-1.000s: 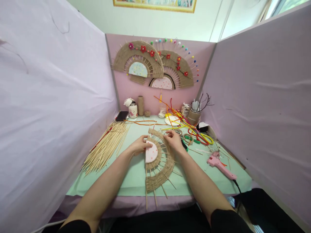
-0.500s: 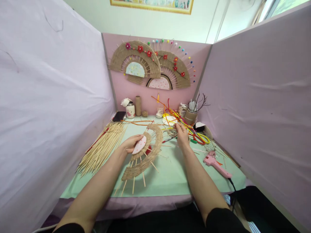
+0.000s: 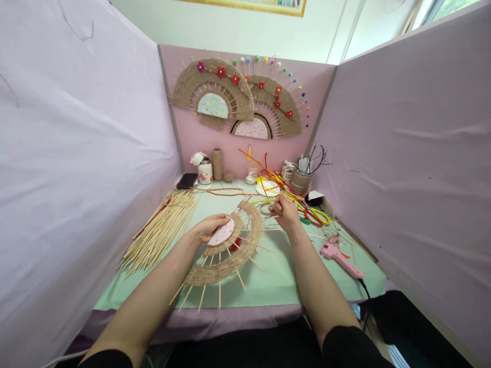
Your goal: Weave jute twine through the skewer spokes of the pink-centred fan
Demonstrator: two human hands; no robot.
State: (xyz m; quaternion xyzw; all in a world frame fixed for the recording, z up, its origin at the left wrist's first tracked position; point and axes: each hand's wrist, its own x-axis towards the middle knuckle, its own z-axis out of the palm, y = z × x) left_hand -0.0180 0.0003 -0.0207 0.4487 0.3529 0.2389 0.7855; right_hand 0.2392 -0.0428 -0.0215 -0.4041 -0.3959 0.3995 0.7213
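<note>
Left hand point(image 3: 212, 228) pinches the woven fan point(image 3: 253, 240) at six o'clock; right hand point(image 3: 284, 212), apart at its two o'clock, is curled, contents unclear. Slack left fingers could drop it, bending spokes point(image 3: 220, 294).

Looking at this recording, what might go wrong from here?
The left grip holds the fan at its spotted half-circle, so the outer woven band may twist or sag.

Bare stick ends jut past that band and could snag or poke an arm.

The glue gun lies close to the right forearm and might get knocked; whether it is hot cannot be told.
</note>
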